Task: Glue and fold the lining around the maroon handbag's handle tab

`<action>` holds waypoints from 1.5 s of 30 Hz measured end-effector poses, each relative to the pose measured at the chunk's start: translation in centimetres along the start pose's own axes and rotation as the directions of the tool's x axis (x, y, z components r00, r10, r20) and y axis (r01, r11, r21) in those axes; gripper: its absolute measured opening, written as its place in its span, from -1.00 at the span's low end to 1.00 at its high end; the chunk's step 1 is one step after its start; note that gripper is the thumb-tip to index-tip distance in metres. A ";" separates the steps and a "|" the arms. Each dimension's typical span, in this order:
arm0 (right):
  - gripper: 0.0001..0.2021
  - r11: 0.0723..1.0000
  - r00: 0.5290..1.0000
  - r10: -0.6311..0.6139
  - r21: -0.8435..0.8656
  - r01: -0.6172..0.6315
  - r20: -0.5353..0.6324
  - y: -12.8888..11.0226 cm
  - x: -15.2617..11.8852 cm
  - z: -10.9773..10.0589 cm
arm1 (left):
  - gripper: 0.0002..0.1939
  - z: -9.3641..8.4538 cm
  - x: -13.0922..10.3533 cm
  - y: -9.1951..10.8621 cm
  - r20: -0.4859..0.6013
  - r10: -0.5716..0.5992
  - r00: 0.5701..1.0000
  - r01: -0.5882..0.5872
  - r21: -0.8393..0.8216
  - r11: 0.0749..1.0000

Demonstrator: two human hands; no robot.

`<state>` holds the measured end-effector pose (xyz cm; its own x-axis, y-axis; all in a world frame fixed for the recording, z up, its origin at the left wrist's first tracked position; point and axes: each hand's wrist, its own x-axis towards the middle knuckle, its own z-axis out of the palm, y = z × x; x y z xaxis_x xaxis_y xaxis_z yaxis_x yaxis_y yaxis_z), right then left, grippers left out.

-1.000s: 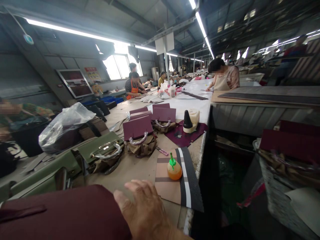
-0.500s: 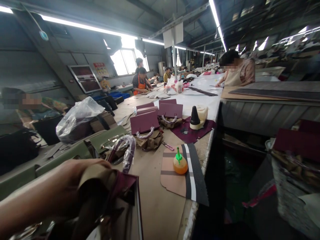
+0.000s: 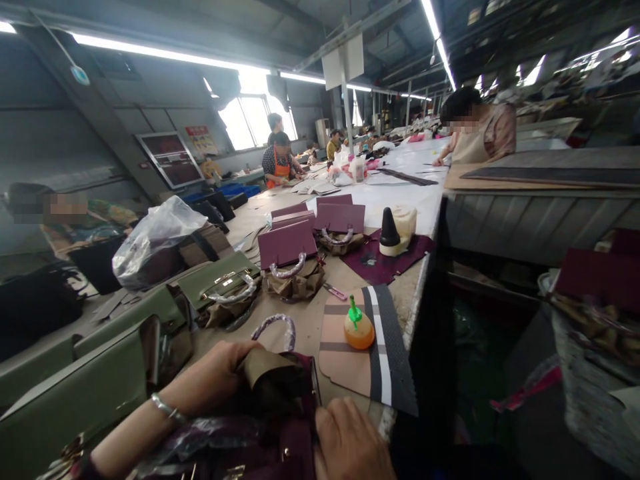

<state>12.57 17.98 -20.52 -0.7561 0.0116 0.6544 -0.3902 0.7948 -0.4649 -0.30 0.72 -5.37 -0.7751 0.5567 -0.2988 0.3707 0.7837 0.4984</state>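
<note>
A maroon handbag [image 3: 270,440] lies at the near edge of the workbench, its plastic-wrapped handle [image 3: 274,327] standing up. My left hand [image 3: 215,380] is closed on the brown stuffing paper [image 3: 273,373] poking out of its top. My right hand [image 3: 353,447] rests on the bag's right side near the bench edge. A silver bracelet [image 3: 167,408] circles my left wrist.
An orange glue bottle [image 3: 359,330] stands on a patterned board [image 3: 370,347] just beyond. Green bags [image 3: 215,283] and maroon bags [image 3: 287,243] line the bench. A black cone [image 3: 389,230], a plastic sack [image 3: 155,237] and several seated workers lie farther off. A basket [image 3: 590,333] sits right.
The bag has come down onto the bench from its lifted position. My right hand has come back into view on its side. My left hand still grips the paper.
</note>
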 end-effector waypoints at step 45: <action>-0.50 0.714 0.996 -0.070 0.700 0.008 0.060 -5.4 5.0 -3.0 | -0.75 0.3 -3.4 2.4 0.296 -0.022 0.955 0.171 -0.487 0.857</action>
<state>12.45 15.51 -12.94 -0.7569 -0.0802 0.6486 -0.6527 0.1434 -0.7439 3.34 0.82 -3.37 -0.5974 0.5955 -0.5371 -0.0641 0.6321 0.7722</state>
